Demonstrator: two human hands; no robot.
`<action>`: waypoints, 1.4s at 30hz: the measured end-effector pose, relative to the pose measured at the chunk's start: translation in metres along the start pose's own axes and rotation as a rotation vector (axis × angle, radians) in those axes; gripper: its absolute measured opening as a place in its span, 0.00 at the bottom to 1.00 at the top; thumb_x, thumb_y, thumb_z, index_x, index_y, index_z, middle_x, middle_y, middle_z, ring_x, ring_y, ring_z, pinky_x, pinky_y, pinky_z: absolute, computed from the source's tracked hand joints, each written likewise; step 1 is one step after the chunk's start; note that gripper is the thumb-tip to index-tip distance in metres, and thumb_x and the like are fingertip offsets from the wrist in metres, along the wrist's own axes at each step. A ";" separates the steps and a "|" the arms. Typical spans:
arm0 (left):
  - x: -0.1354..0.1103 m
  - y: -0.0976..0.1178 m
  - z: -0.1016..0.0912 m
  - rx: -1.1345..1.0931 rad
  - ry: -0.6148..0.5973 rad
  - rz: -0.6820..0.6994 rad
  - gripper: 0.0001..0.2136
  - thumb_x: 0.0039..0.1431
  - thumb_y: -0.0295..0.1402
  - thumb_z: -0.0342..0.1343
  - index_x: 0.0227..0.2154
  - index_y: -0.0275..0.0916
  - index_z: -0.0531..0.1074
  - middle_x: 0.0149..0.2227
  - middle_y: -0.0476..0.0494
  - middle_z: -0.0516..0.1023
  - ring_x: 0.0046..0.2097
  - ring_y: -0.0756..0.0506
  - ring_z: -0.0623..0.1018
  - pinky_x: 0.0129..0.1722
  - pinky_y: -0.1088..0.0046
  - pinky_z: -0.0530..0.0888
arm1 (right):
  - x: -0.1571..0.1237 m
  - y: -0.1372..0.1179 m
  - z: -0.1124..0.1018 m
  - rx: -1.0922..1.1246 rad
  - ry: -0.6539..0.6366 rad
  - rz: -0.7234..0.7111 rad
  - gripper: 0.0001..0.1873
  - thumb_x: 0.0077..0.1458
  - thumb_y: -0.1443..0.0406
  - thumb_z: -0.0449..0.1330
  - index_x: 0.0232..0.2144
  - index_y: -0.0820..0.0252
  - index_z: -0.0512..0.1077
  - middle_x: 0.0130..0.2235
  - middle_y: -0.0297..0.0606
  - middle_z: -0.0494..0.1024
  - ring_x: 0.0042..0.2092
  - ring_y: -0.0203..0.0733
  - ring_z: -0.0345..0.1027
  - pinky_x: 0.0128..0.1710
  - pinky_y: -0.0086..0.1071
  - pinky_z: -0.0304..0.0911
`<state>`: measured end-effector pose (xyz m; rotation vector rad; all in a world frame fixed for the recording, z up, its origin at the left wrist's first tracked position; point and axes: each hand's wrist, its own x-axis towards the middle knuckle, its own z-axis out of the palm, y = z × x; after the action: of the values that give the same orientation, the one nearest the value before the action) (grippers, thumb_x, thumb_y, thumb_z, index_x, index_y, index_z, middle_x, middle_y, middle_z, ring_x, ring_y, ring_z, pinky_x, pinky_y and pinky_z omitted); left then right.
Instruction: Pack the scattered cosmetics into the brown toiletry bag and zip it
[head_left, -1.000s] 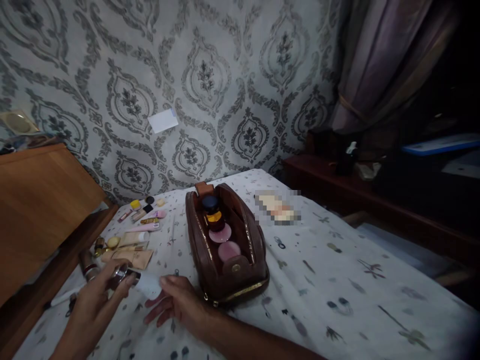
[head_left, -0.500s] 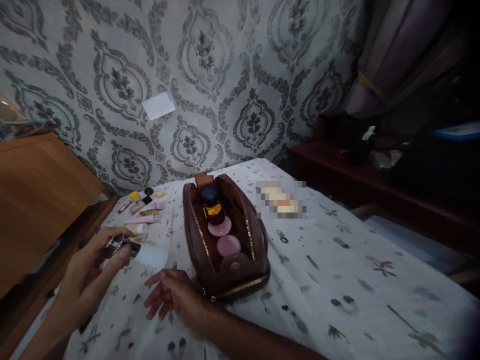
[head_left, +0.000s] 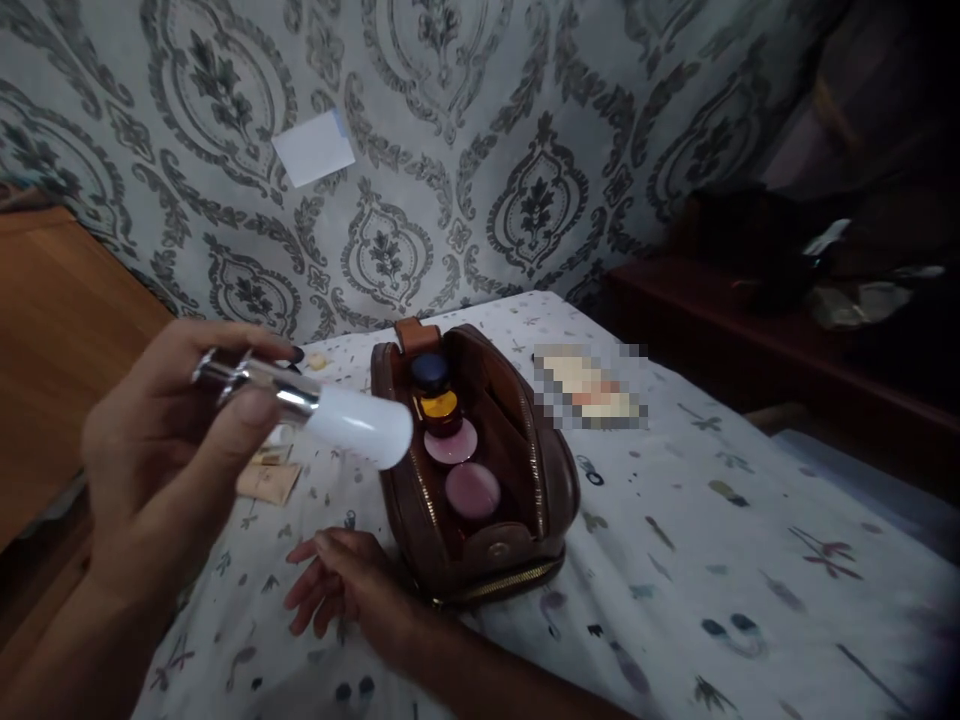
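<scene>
My left hand (head_left: pixel 161 460) is raised above the bed and closed round a small white bottle (head_left: pixel 352 425) with a silver cap, held sideways just left of an open brown leather toiletry bag (head_left: pixel 517 450). Inside the bag stand a dark-capped amber jar (head_left: pixel 435 390) and two round pink lids (head_left: pixel 472 490). My right hand (head_left: pixel 341 590) rests on the patterned bedsheet (head_left: pixel 675 540) by the bag's near left corner, fingers apart and holding nothing.
A few flat cosmetic sachets (head_left: pixel 270 480) lie on the sheet behind my left hand. A wooden headboard (head_left: pixel 52 350) stands at the left. A blurred flat packet (head_left: pixel 589 385) lies right of the bag. A dark wooden shelf (head_left: pixel 750 340) runs along the right.
My left hand has lifted the white bottle up from the sheet and toward the bag's open top. My right hand stays beside the bag. The view has shifted down and right.
</scene>
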<state>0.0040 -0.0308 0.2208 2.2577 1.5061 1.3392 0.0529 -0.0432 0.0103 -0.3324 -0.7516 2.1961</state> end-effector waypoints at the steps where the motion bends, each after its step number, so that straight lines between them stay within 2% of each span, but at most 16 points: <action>1: 0.006 0.003 0.004 -0.003 -0.033 0.075 0.09 0.62 0.41 0.51 0.42 0.47 0.69 0.37 0.49 0.73 0.35 0.47 0.74 0.30 0.71 0.73 | 0.000 -0.001 0.000 0.002 0.000 0.002 0.33 0.47 0.40 0.60 0.38 0.65 0.71 0.28 0.38 0.76 0.24 0.37 0.70 0.23 0.28 0.57; 4: 0.024 0.009 0.018 0.029 -0.194 0.329 0.07 0.62 0.38 0.54 0.41 0.44 0.70 0.36 0.49 0.74 0.34 0.48 0.74 0.34 0.70 0.73 | -0.001 -0.004 0.002 0.014 0.003 0.022 0.35 0.44 0.39 0.61 0.38 0.65 0.71 0.27 0.38 0.76 0.23 0.36 0.69 0.22 0.28 0.57; 6: 0.034 0.010 0.027 0.083 -0.348 0.429 0.07 0.63 0.36 0.53 0.41 0.42 0.69 0.37 0.48 0.75 0.35 0.48 0.73 0.36 0.69 0.72 | -0.002 -0.006 0.004 0.014 0.016 0.032 0.36 0.44 0.39 0.61 0.38 0.65 0.70 0.27 0.37 0.76 0.23 0.36 0.69 0.22 0.27 0.57; 11: 0.049 0.010 0.039 0.217 -0.715 0.564 0.06 0.64 0.32 0.48 0.37 0.40 0.69 0.33 0.47 0.74 0.37 0.47 0.72 0.39 0.70 0.69 | -0.003 -0.012 0.008 -0.011 0.049 0.054 0.35 0.43 0.39 0.61 0.37 0.65 0.70 0.27 0.36 0.75 0.23 0.35 0.69 0.21 0.27 0.56; 15: 0.056 0.013 0.041 0.301 -0.881 0.595 0.05 0.62 0.31 0.49 0.32 0.40 0.68 0.30 0.49 0.72 0.38 0.47 0.72 0.38 0.72 0.67 | -0.006 -0.014 0.009 -0.016 0.061 0.067 0.35 0.43 0.39 0.61 0.37 0.65 0.71 0.27 0.36 0.76 0.23 0.35 0.69 0.21 0.27 0.55; 24: 0.064 0.010 0.055 0.378 -1.076 0.640 0.04 0.60 0.29 0.51 0.32 0.39 0.69 0.29 0.48 0.72 0.38 0.46 0.71 0.39 0.71 0.65 | -0.005 -0.015 0.011 -0.004 0.075 0.107 0.36 0.40 0.38 0.62 0.35 0.63 0.70 0.25 0.34 0.75 0.22 0.35 0.68 0.21 0.27 0.55; 31: 0.065 0.020 0.063 0.266 -1.035 0.536 0.05 0.61 0.31 0.50 0.35 0.41 0.71 0.30 0.50 0.73 0.34 0.48 0.72 0.35 0.73 0.65 | -0.006 -0.019 0.014 0.011 0.064 0.101 0.36 0.39 0.38 0.63 0.35 0.64 0.70 0.26 0.34 0.74 0.22 0.33 0.67 0.22 0.27 0.55; 35: 0.060 0.026 0.077 0.170 -1.065 0.480 0.05 0.61 0.32 0.52 0.37 0.41 0.71 0.31 0.51 0.75 0.33 0.49 0.72 0.34 0.74 0.65 | -0.005 -0.016 0.012 0.010 0.049 0.105 0.35 0.40 0.38 0.62 0.35 0.63 0.69 0.26 0.33 0.74 0.22 0.33 0.67 0.22 0.27 0.55; 42: 0.045 0.023 0.107 0.168 -1.201 0.496 0.03 0.58 0.31 0.56 0.30 0.38 0.70 0.31 0.48 0.75 0.34 0.48 0.73 0.32 0.74 0.67 | -0.001 -0.008 0.007 -0.006 0.015 0.105 0.35 0.43 0.39 0.61 0.38 0.64 0.69 0.26 0.33 0.73 0.23 0.33 0.67 0.23 0.28 0.57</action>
<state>0.1016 0.0310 0.1953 2.7277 0.6404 -0.2595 0.0552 -0.0426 0.0203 -0.3994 -0.7476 2.2875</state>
